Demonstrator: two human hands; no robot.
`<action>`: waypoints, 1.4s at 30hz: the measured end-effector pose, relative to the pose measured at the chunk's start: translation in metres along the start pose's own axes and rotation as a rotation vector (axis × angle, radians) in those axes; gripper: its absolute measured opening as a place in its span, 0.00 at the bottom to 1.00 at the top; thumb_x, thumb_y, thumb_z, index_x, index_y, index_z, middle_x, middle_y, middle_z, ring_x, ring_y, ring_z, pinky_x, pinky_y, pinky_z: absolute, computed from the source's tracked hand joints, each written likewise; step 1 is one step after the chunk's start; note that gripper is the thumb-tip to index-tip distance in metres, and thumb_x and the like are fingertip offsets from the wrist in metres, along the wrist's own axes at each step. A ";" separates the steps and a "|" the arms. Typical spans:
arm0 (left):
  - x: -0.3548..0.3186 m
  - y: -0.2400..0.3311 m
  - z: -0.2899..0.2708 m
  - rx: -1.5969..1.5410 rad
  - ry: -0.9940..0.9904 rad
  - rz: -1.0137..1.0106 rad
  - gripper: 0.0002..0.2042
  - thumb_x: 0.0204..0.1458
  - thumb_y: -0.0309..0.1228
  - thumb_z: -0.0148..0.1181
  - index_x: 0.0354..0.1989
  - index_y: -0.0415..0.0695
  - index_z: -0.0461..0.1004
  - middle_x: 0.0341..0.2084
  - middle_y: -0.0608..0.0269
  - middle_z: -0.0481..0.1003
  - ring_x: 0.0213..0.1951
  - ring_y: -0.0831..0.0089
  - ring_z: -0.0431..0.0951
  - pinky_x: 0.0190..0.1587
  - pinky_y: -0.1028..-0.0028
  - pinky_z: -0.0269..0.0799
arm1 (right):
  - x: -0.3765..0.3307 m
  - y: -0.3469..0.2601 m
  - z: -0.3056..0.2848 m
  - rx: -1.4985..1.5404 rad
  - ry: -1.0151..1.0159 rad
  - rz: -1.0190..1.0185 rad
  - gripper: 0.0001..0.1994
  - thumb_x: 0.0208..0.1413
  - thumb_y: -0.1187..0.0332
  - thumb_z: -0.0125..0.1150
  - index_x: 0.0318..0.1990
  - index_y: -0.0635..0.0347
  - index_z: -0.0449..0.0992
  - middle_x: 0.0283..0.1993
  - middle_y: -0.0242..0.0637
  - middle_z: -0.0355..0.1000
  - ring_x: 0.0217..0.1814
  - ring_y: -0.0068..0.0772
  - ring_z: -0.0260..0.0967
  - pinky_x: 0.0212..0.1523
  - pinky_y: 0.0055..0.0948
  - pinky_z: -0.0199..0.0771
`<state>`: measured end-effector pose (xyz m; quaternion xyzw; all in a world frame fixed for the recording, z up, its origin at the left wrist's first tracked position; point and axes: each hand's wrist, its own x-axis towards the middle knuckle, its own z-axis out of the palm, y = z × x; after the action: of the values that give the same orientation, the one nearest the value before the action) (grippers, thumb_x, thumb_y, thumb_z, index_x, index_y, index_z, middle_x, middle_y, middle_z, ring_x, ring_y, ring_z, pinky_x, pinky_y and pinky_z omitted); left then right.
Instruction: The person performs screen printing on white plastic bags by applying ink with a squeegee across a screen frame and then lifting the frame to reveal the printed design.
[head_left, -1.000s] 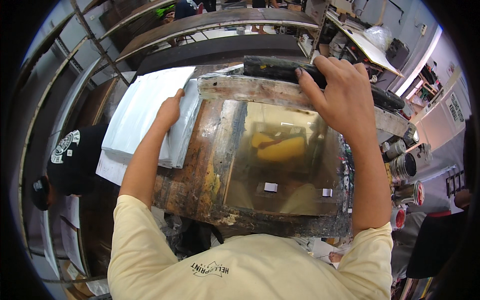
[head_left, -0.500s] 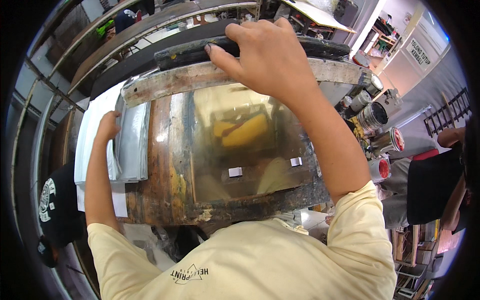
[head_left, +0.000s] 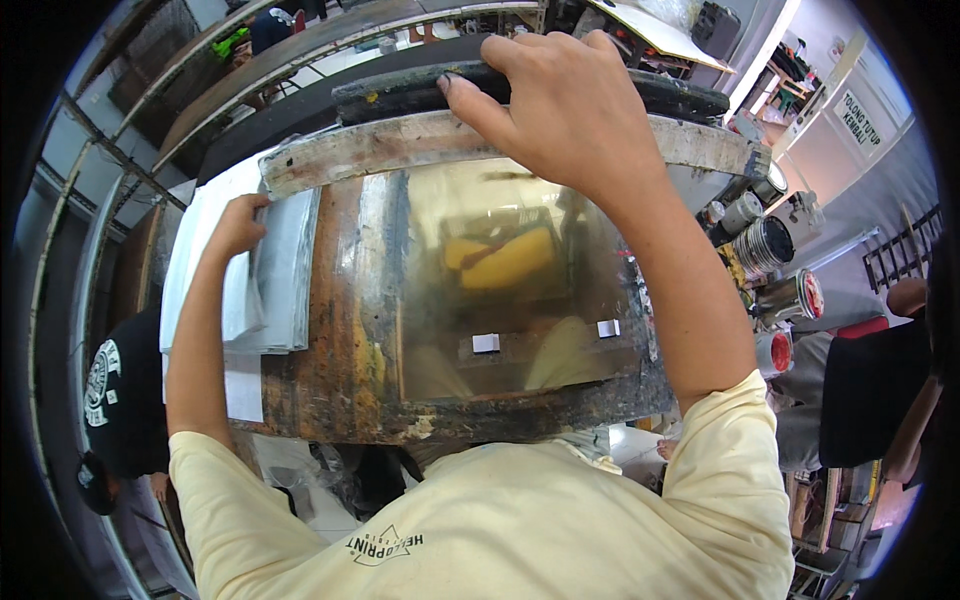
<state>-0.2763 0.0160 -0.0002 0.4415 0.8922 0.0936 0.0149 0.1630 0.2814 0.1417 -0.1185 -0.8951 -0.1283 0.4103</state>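
From the head view, the right hand (head_left: 580, 110) reaches to 12 o'clock, fingers curled over the far bar of the screen frame (head_left: 340, 330) and grasping it. The frame lies flat across the middle, its stained wooden border around a translucent mesh with a yellow patch (head_left: 505, 258) showing through near the centre. At 9 o'clock the left hand (head_left: 238, 225) rests palm-down, fingers spread and released, on a stack of grey sheets (head_left: 285, 270) just beside the frame's left edge. Paint cans (head_left: 765, 245) stand at 3 o'clock. A person in black (head_left: 120, 395) sits at 8 o'clock.
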 end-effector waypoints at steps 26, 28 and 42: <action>0.078 0.399 0.260 -0.561 0.243 0.401 0.11 0.51 0.22 0.62 0.41 0.35 0.85 0.45 0.36 0.83 0.49 0.40 0.85 0.55 0.51 0.82 | 0.031 -0.014 -0.040 0.104 -0.300 0.084 0.27 0.70 0.47 0.52 0.34 0.65 0.81 0.31 0.45 0.80 0.39 0.44 0.78 0.53 0.48 0.69; 0.078 0.430 0.277 -0.620 0.223 0.384 0.10 0.51 0.22 0.63 0.40 0.35 0.85 0.45 0.36 0.84 0.48 0.39 0.86 0.54 0.50 0.82 | 0.027 -0.013 -0.033 0.108 -0.202 0.050 0.26 0.69 0.48 0.54 0.31 0.66 0.80 0.30 0.47 0.80 0.38 0.47 0.79 0.53 0.49 0.70; 0.078 0.601 0.326 -0.766 0.132 0.368 0.16 0.58 0.24 0.59 0.55 0.36 0.79 0.55 0.36 0.79 0.57 0.41 0.82 0.61 0.51 0.79 | 0.032 0.002 -0.018 0.186 -0.179 0.015 0.25 0.68 0.51 0.57 0.30 0.68 0.80 0.25 0.50 0.78 0.31 0.50 0.78 0.43 0.49 0.76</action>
<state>0.1833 0.4841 -0.2072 0.5491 0.6984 0.4471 0.1037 0.1556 0.2807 0.1777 -0.0975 -0.9353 -0.0307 0.3387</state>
